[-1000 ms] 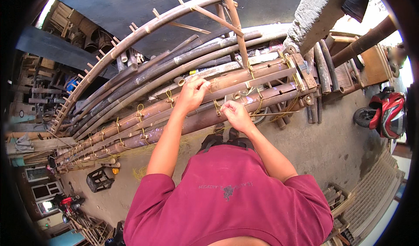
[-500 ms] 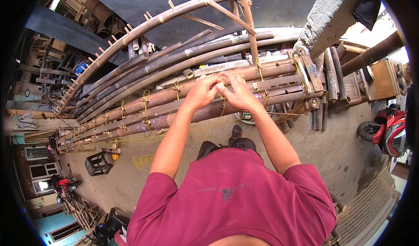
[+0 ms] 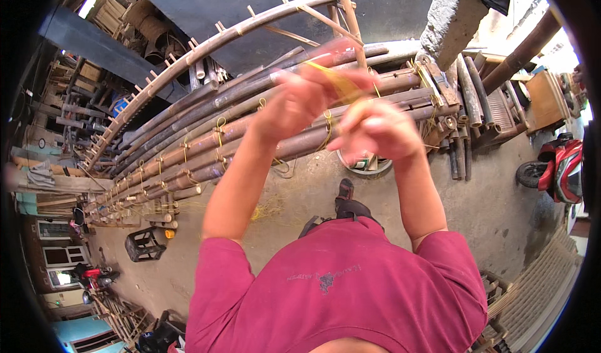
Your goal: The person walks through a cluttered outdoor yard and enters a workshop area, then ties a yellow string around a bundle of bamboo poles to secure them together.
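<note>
In front of me, my left hand [image 3: 300, 99] and my right hand [image 3: 379, 131] are raised over long bamboo poles [image 3: 294, 145]. Both are smeared by motion, so their finger positions do not show clearly. A blurred yellow string [image 3: 341, 84] runs between them, its lower end at the right hand's fingers. Whether either hand grips it, I cannot tell. Loops of yellow string [image 3: 220, 131] tie the poles along their length. At the right end, the poles meet wooden end pieces [image 3: 438, 84].
A curved bamboo rail with pegs [image 3: 206, 47] arches behind more dark poles. Below my right hand stands a round basin [image 3: 369, 170] with things in it. A black stool [image 3: 144, 245], a small yellow cup [image 3: 169, 234] and a red motorbike [image 3: 563, 171] stand on the concrete floor.
My hands were together over the poles; now they are apart and moving, the right one lower and farther right. A yellow string now shows between them. The view has shifted slightly.
</note>
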A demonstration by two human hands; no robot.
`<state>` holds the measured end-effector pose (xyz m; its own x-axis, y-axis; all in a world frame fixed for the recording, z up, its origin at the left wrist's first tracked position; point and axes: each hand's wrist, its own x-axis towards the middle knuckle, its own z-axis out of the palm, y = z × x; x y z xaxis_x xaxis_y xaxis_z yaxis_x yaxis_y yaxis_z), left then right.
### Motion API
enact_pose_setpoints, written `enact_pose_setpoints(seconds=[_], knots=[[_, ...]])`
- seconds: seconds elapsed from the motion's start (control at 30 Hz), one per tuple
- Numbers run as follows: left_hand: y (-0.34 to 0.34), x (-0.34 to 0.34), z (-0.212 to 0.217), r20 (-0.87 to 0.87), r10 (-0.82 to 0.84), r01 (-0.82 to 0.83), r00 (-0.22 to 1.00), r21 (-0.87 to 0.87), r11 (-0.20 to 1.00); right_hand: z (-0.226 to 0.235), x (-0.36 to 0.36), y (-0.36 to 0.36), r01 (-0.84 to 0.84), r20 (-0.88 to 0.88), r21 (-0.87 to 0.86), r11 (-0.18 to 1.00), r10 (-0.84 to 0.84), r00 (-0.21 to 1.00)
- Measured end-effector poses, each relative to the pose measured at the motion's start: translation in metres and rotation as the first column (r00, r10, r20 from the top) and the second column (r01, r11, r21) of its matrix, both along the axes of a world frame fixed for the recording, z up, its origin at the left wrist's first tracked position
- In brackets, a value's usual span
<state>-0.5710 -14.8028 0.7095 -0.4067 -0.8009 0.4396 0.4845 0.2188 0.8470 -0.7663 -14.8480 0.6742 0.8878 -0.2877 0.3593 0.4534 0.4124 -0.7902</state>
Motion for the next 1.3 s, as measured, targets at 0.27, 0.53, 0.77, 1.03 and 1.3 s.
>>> enact_pose_setpoints(seconds=[0.27, 0.53, 0.77, 1.03, 1.3], knots=[[0.113, 0.174, 0.018, 0.839, 0.499, -0.472, -0.217, -0.538, 0.699, 0.02, -0.147, -0.001, 0.32, 0.315, 0.619, 0.717, -0.6, 0.736], [0.674, 0.467, 0.097, 0.334, 0.878, -0.938, -0.344, -0.172, -0.302, -0.073, -0.247, 0.05, 0.628, 0.056, 0.549, 0.552, -0.774, 0.631], [0.842, 0.337, -0.084, 0.803, -0.025, -0.488, -0.595, -0.386, -0.783, -0.211, -0.33, 0.063, 0.935, -0.815, -0.275, 0.224, -0.57, -0.103], [0.361, 0.127, -0.228, 0.899, 0.034, -0.873, 0.437, 0.414, 0.256, -0.239, -0.134, 0.006, 0.342, -0.299, -0.894, 0.289, -0.954, 0.025], [-0.006, 0.047, -0.229, 0.765, 0.643, -0.482, -0.029, -0.575, 0.662, -0.208, 0.045, -0.024, 0.036, 0.106, -0.994, -0.105, -0.994, 0.026]])
